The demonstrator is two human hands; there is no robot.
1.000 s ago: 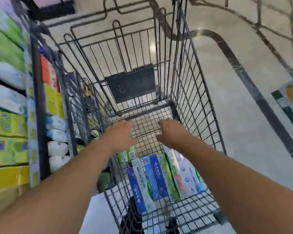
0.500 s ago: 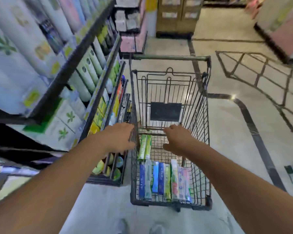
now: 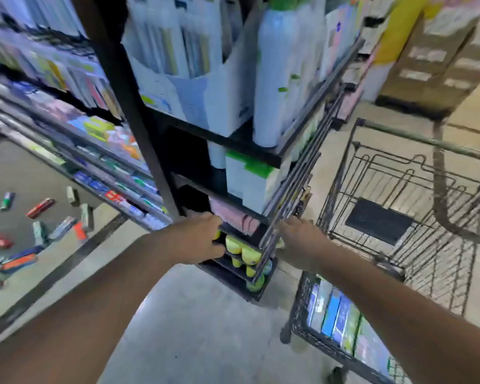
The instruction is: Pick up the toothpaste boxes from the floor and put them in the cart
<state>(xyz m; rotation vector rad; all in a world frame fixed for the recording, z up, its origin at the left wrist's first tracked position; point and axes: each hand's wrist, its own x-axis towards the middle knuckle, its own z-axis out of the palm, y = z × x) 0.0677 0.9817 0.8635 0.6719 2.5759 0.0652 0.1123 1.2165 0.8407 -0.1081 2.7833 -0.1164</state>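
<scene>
Several toothpaste boxes (image 3: 40, 207) lie scattered on the dark floor at the far left, red, green and blue ones. The wire cart (image 3: 341, 173) stands at the right, with several toothpaste boxes (image 3: 337, 318) lying side by side in its near end. My left hand (image 3: 198, 239) hangs empty in front of the shelf end, its fingers loosely curled. My right hand (image 3: 302, 243) is also empty, fingers spread, just left of the cart's near corner. Neither hand touches a box or the cart.
A tall shelf unit (image 3: 233, 151) with bottles and packs stands between the cart and the scattered boxes; yellow bottles (image 3: 243, 252) fill its lowest tier. A long shelf row (image 3: 94, 167) runs along the left aisle. Cardboard cartons (image 3: 441, 51) are stacked at the far right.
The view has swung left, away from the cart toward the aisle with the scattered boxes. Both hands have come out of the cart basket and are now in front of the shelf end.
</scene>
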